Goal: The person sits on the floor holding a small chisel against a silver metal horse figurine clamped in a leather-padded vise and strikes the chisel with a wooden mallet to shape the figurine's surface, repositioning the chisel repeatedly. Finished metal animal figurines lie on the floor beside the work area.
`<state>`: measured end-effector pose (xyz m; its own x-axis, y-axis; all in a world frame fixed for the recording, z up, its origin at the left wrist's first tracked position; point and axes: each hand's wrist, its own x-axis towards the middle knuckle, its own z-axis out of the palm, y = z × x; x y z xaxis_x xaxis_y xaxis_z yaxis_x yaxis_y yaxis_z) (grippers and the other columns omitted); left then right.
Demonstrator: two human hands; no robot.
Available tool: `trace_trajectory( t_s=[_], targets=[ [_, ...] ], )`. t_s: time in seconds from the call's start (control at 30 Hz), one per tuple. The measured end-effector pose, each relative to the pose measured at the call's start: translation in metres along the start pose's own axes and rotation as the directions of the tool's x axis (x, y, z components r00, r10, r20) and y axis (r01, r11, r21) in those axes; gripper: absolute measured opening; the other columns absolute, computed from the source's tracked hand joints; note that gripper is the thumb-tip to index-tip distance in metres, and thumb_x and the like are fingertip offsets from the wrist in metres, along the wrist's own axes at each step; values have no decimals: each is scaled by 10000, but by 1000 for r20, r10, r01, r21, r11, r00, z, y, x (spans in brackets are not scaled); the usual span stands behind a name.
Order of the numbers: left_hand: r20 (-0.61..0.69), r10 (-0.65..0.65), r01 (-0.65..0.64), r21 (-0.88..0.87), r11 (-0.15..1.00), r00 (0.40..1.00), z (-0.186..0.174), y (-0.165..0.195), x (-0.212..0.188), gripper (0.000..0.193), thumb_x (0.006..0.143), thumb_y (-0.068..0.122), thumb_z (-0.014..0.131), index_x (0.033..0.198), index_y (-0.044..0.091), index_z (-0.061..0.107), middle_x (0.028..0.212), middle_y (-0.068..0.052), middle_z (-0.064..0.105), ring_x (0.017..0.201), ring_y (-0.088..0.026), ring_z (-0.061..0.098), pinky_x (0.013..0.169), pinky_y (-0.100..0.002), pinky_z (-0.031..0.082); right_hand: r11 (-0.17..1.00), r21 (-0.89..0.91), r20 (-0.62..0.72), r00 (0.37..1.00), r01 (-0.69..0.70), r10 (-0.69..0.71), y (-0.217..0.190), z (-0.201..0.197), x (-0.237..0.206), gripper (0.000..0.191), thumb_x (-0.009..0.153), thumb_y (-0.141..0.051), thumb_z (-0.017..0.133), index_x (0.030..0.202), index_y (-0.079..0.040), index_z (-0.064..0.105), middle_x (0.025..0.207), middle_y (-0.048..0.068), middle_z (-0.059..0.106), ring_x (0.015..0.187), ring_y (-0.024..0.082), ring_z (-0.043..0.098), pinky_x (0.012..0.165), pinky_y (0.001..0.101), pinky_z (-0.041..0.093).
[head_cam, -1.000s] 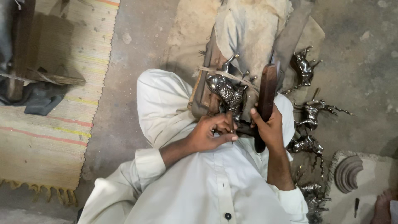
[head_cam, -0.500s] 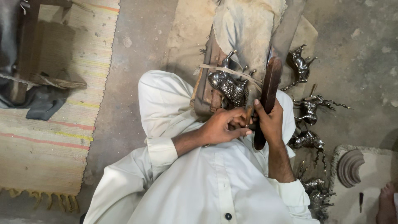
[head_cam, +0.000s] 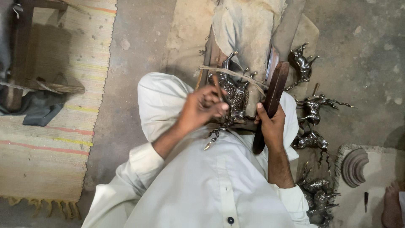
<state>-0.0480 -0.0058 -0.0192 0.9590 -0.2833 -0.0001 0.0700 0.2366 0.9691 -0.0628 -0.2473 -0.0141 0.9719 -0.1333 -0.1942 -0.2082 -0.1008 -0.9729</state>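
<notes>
Two hands at work over my lap. Left hand (head_cam: 202, 107) is pinched tight round a thin tool (head_cam: 217, 86), a slim rod whose free end pokes up and away from me, leaning a touch left. Its lower end is buried under my fingers (head_cam: 219, 105), so where the tip meets metal I cannot tell. Right hand (head_cam: 272, 126) is wrapped shut round a dark wooden stick (head_cam: 272, 101); its long axis runs near upright in view, the top tipped slightly right, the bottom end dropping past my wrist onto my white shirt (head_cam: 202, 185).

Between the hands sits the metal figure (head_cam: 234, 93), a shiny animal shape strapped down by a pale cord (head_cam: 236, 74) against the block (head_cam: 244, 29) ahead of me. Its body runs away from me, horn-like points at the far end, thin legs (or something like them) trailing toward my chest just below my left hand. The stick stands just beside it on the right, seemingly not touching.

Off to my right, on the bare floor (head_cam: 363, 50), more such figures (head_cam: 312, 107) lie in a loose column, well apart from my hands. Striped mat (head_cam: 50, 143) to my left.
</notes>
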Motion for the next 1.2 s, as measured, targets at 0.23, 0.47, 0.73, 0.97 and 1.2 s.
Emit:
trace_trajectory(
  t_s=[0.23,0.47,0.73,0.97,1.2],
  targets=[
    [-141,-14,43,203,978,990,-42,34,25,377,919,2,754,1271,-15,620,901,-56,749,796,-73,723,671,-229,625,988,116,72,993,-99,91,11,-10,8,269,987,-211,731,1128,-27,596,837,3,616,699,86,587,616,264,519],
    [-142,133,-90,275,957,981,-40,44,45,300,944,12,769,1202,-24,620,893,-63,760,832,-69,724,706,-226,613,903,250,190,932,-349,308,11,-46,14,389,964,-217,628,1330,-92,588,786,43,643,716,161,668,670,317,568],
    [-382,214,-77,343,936,899,-19,23,31,322,947,56,773,1197,-21,585,916,-102,796,857,-85,765,743,-243,631,974,-212,394,904,-84,164,-18,-72,46,436,901,-134,742,1316,-65,627,919,-14,647,793,114,615,729,282,520],
    [-451,349,-183,370,911,822,-5,15,26,275,977,56,766,1130,-20,551,923,-115,784,857,-109,761,758,-257,641,422,-688,569,800,590,-191,-111,-36,87,415,903,-240,852,1219,-63,650,838,99,677,684,231,660,603,366,494],
    [-485,386,-145,461,875,785,1,18,27,299,964,87,789,1030,-2,511,912,-123,787,822,-126,779,688,-261,644,-37,-450,767,364,892,-528,-200,38,90,294,944,-133,803,1197,-99,657,870,70,703,707,231,692,646,367,500]
  ],
)
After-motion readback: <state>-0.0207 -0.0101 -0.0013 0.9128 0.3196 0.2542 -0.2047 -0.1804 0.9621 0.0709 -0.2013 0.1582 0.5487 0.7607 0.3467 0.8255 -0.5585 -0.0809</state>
